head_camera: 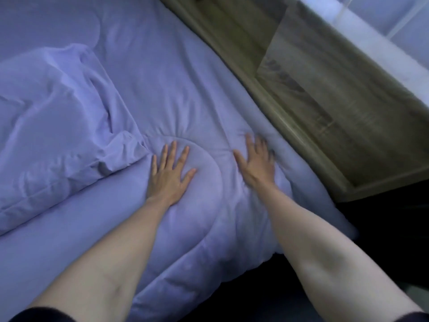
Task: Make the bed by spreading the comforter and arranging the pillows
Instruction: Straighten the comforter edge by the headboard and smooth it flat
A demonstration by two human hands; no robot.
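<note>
A pale lilac quilted comforter [167, 94] covers the bed from the top of the view down to its near corner. My left hand [170, 175] lies flat on it, fingers spread, holding nothing. My right hand [256, 163] presses flat on the comforter near the bed's right edge; it is blurred. A wrinkled pillow [51, 126] in a matching lilac case lies to the left, its corner close to my left hand. A bare strip of lilac sheet [69, 224] shows below the pillow.
A wooden headboard or side panel [329, 108] runs diagonally along the bed's right edge. Beyond it, at the top right, is a pale wall or window area [394, 26]. Dark floor [383, 228] lies beside the bed's near corner.
</note>
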